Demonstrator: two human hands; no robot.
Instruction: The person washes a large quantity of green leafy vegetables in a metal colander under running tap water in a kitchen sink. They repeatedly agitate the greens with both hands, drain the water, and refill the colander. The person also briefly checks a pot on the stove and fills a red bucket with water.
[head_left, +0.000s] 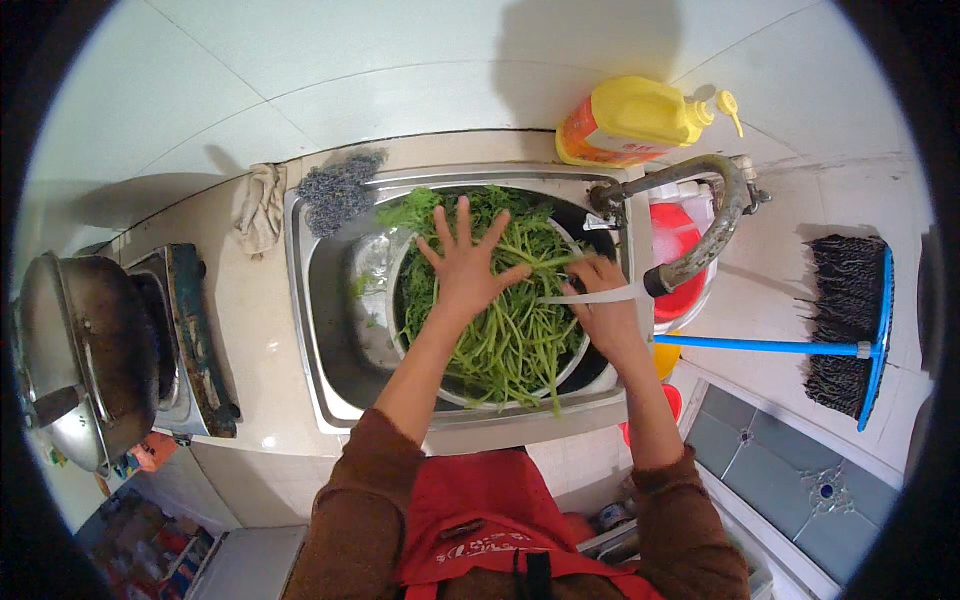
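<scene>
A round basin heaped with leafy green stems sits in the stainless steel sink. My left hand lies over the greens with its fingers spread, holding nothing that I can see. At the basin's right side, my right hand is bent beside the stems and the running water; its fingers are slightly blurred, and whether they grip a stem is unclear. Water streams from the curved faucet past my right hand onto the greens. Bits of leaf lie on the wet sink bottom.
A yellow detergent bottle stands behind the sink. A dark mesh scrubber rests on the sink's back left corner, near a crumpled cloth. Left is a lidded wok on a gas stove. Right are a red basin and blue-handled mop.
</scene>
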